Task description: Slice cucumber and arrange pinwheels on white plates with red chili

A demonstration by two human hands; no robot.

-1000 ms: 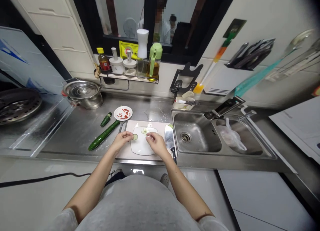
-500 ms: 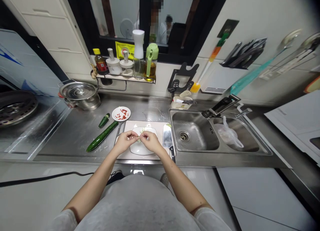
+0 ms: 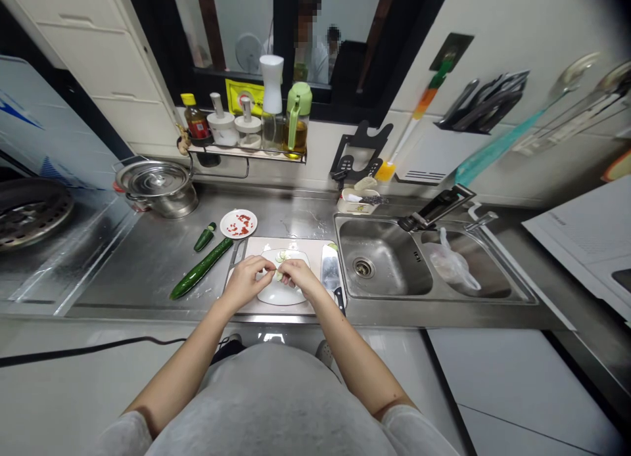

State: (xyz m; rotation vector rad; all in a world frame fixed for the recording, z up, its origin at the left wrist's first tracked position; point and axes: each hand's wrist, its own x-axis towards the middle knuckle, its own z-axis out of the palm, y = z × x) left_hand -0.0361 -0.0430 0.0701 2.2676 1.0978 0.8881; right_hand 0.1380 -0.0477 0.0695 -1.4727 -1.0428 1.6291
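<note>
Cucumber slice, thin and pale green (image 3: pixel 279 276), just below frame centre, over a glossy white squarish plate (image 3: pixel 280 296). Left hand (image 3: pixel 244 284) and right hand (image 3: pixel 302 276) pinch narrowly beside it; which bears it cannot be told. Uneven finger pressure could tear it.

- Head view: looks from the person's head, facing forward and down.
- Range: closest to the grey shirt (image 3: pixel 280 403); counter (image 3: pixel 133 259) beyond it.
- Upper limit: window (image 3: pixel 284 48), farther off, seen tilted.
</note>
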